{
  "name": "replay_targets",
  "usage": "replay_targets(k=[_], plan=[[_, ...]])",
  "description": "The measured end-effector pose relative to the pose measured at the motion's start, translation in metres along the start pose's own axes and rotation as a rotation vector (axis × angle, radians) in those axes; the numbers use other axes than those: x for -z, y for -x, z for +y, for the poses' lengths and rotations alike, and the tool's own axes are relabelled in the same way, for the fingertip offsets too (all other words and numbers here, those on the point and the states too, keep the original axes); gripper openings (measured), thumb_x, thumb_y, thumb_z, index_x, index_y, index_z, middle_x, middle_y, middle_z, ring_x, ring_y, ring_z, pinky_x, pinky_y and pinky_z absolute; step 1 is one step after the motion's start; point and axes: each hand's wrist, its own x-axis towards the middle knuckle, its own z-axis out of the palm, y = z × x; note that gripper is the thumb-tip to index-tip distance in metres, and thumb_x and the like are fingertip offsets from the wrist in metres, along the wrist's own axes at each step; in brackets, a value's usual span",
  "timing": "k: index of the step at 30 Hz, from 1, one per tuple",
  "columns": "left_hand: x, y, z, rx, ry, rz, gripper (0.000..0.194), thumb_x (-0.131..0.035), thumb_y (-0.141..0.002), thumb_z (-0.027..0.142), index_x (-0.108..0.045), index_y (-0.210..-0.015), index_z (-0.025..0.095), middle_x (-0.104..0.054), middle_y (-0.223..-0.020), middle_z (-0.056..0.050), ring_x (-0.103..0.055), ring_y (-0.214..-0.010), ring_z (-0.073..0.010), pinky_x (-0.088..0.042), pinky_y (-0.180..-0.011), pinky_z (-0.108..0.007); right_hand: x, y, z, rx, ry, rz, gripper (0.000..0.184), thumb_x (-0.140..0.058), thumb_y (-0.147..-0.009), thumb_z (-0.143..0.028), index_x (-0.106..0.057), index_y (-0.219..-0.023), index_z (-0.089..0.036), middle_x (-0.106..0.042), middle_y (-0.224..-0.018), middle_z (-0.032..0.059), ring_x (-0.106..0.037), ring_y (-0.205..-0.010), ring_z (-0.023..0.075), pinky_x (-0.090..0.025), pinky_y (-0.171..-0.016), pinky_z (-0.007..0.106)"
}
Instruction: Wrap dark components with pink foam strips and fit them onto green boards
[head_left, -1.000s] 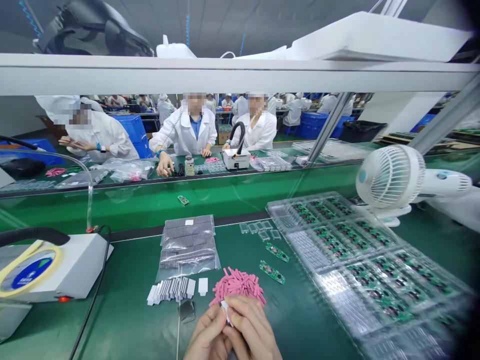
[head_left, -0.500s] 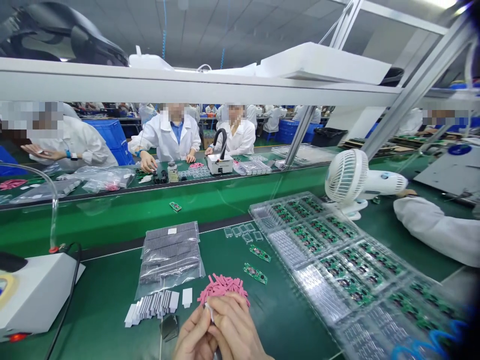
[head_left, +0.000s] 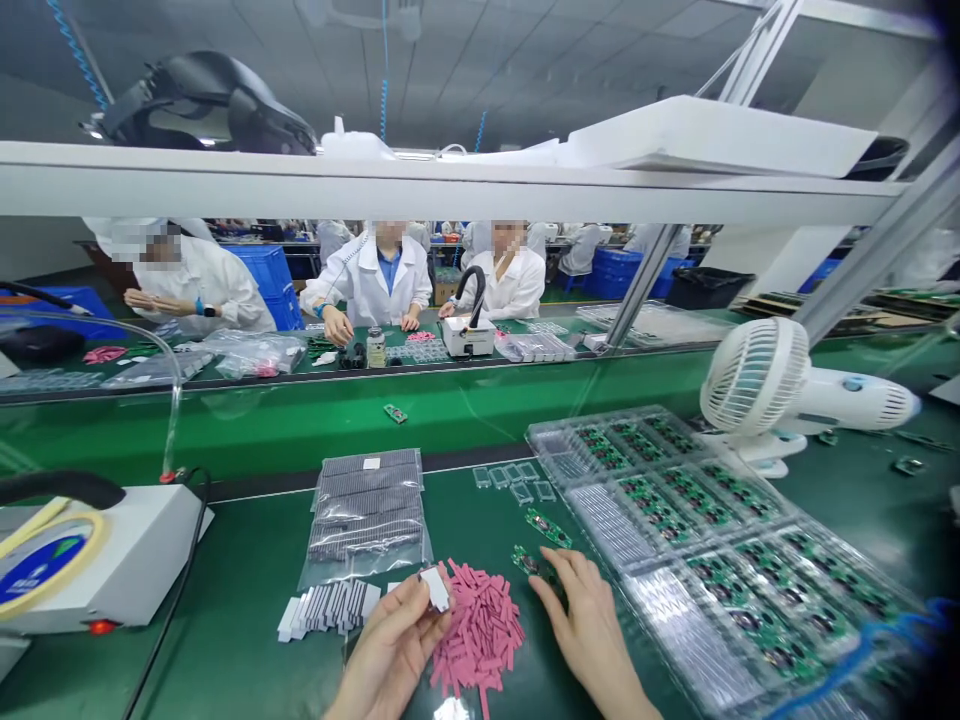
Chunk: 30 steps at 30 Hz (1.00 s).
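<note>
Near the front middle, my left hand (head_left: 401,640) pinches a small white rectangular piece (head_left: 435,590) between thumb and fingers. It is held just left of a heap of pink strips (head_left: 480,630). To the right, my right hand (head_left: 589,620) reaches down with thumb and fingers apart around one end of a green circuit board (head_left: 526,560); whether it touches the board I cannot tell. A second circuit board (head_left: 549,527) lies just beyond. Left of my left hand is a row of overlapping white pieces (head_left: 330,610).
A bag of grey strips (head_left: 367,510) and small clear frames (head_left: 517,475) lie ahead. Clear trays of circuit boards (head_left: 675,500) fill the right, with a white fan (head_left: 757,390) behind. A white machine (head_left: 112,570) stands left; a shelf (head_left: 450,190) crosses above. Co-workers sit opposite.
My hands were together over the white piece; now they are apart. My right hand has moved right to the circuit board, while the left keeps the white piece. The view has shifted left.
</note>
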Motion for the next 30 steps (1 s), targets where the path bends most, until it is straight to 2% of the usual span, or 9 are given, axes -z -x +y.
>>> replay_targets(k=[4, 8, 11, 13, 15, 17, 19, 25, 30], plan=[[0.002, -0.007, 0.0, -0.019, -0.038, -0.051, 0.026, -0.074, -0.078, 0.012, -0.07, -0.104, 0.01, -0.071, -0.102, -0.012, -0.068, -0.086, -0.0151, -0.056, -0.084, -0.027, -0.017, 0.012, 0.033, -0.157, -0.007, -0.091, 0.05, -0.046, -0.09, -0.065, -0.063, -0.096, -0.019, -0.058, -0.096, 0.0073, -0.053, -0.087, 0.018, -0.035, -0.071, 0.025], [0.007, -0.011, -0.004, -0.055, -0.133, -0.113, 0.04, -0.082, -0.071, 0.019, -0.07, -0.108, 0.011, -0.07, -0.107, -0.013, -0.067, -0.095, -0.0177, -0.053, -0.087, -0.025, -0.016, 0.014, 0.027, -0.239, -0.126, -0.198, 0.046, -0.05, -0.087, -0.063, -0.059, -0.092, -0.018, -0.057, -0.083, 0.0047, -0.051, -0.074, 0.0141, -0.037, -0.07, 0.025], [0.009, -0.011, -0.007, -0.144, -0.179, -0.087, 0.041, -0.086, -0.065, 0.022, -0.072, -0.103, 0.013, -0.071, -0.106, -0.011, -0.066, -0.099, -0.0166, -0.05, -0.089, -0.022, -0.01, 0.008, 0.017, -0.237, -0.151, -0.235, 0.044, -0.049, -0.088, -0.06, -0.06, -0.087, -0.017, -0.056, -0.075, 0.0041, -0.05, -0.068, 0.0127, -0.038, -0.067, 0.023], [0.009, -0.01, -0.008, -0.217, -0.221, -0.051, 0.041, -0.088, -0.061, 0.023, -0.073, -0.097, 0.013, -0.072, -0.102, -0.01, -0.066, -0.096, -0.0151, -0.049, -0.086, -0.019, -0.004, 0.003, 0.006, -0.262, -0.18, -0.262, 0.049, -0.049, -0.087, -0.062, -0.056, -0.074, -0.015, -0.053, -0.068, 0.004, -0.048, -0.064, 0.0114, -0.036, -0.063, 0.022], [0.009, -0.009, -0.009, -0.267, -0.276, -0.039, 0.041, -0.089, -0.058, 0.025, -0.073, -0.094, 0.013, -0.073, -0.095, -0.01, -0.066, -0.089, -0.0147, -0.049, -0.082, -0.02, 0.001, -0.002, -0.01, -0.379, -0.313, -0.314, 0.056, -0.051, -0.084, -0.066, -0.048, -0.066, -0.013, -0.05, -0.063, 0.0032, -0.044, -0.059, 0.0087, -0.032, -0.058, 0.02], [0.009, -0.008, -0.01, -0.292, -0.313, -0.041, 0.042, -0.09, -0.056, 0.026, -0.073, -0.093, 0.013, -0.072, -0.092, -0.01, -0.065, -0.084, -0.0152, -0.05, -0.081, -0.021, 0.004, -0.005, -0.032, -0.561, -0.61, -0.401, 0.06, -0.053, -0.081, -0.07, -0.044, -0.067, -0.012, -0.052, -0.062, 0.0021, -0.041, -0.052, 0.0049, -0.031, -0.053, 0.018], [0.009, -0.008, -0.009, -0.296, -0.318, -0.05, 0.043, -0.09, -0.056, 0.026, -0.073, -0.093, 0.013, -0.072, -0.093, -0.011, -0.065, -0.085, -0.0161, -0.049, -0.083, -0.023, 0.004, -0.005, -0.057, -0.634, -0.903, -0.511, 0.064, -0.055, -0.078, -0.074, -0.044, -0.067, -0.011, -0.051, -0.06, 0.0009, -0.038, -0.044, 0.0017, -0.028, -0.048, 0.016], [0.017, -0.009, -0.003, -0.145, -0.18, -0.181, 0.042, -0.09, -0.058, 0.028, -0.076, -0.096, 0.017, -0.071, -0.094, -0.009, -0.065, -0.083, -0.014, -0.05, -0.079, -0.021, -0.008, 0.008, -0.114, -0.862, -1.458, -0.762, 0.069, -0.067, -0.067, -0.075, -0.039, -0.077, -0.013, -0.045, -0.055, -0.0046, -0.032, -0.037, -0.0016, -0.02, -0.04, 0.012], [0.026, -0.011, -0.002, -0.074, -0.149, -0.246, 0.035, -0.085, -0.066, 0.025, -0.076, -0.099, 0.021, -0.071, -0.092, -0.007, -0.065, -0.084, -0.0128, -0.049, -0.079, -0.019, -0.014, 0.012, -0.126, -0.842, -1.556, -0.861, 0.07, -0.069, -0.064, -0.075, -0.041, -0.077, -0.012, -0.042, -0.048, -0.0042, -0.039, -0.041, 0.001, -0.026, -0.041, 0.011]])
